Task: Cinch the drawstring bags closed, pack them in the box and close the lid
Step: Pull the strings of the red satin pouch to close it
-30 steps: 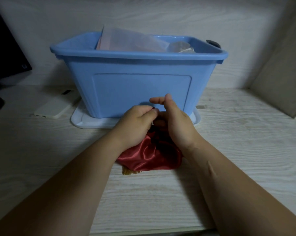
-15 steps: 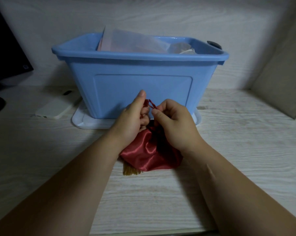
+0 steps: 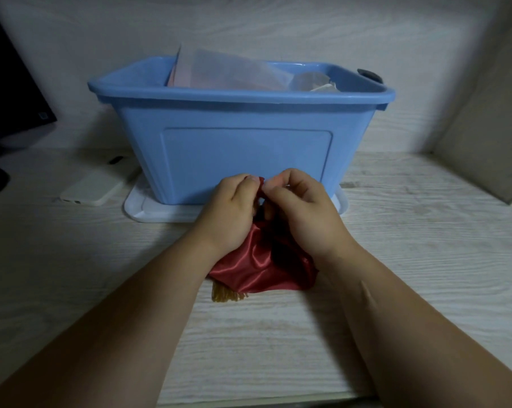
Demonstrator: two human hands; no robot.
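The neck of the red satin drawstring bag is pinched by the left hand and the right hand, held close together with fingers curled, just before the near wall of the blue box. The bag is rested on the desk, with a gold tassel shown at its lower edge. The open box is stood on its white lid. Bare desk is seen to the right; a white phone is seen to the left.

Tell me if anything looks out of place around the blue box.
The blue box stands on what looks like its white lid, and a clear plastic bag sticks up above the rim, which may block closing.
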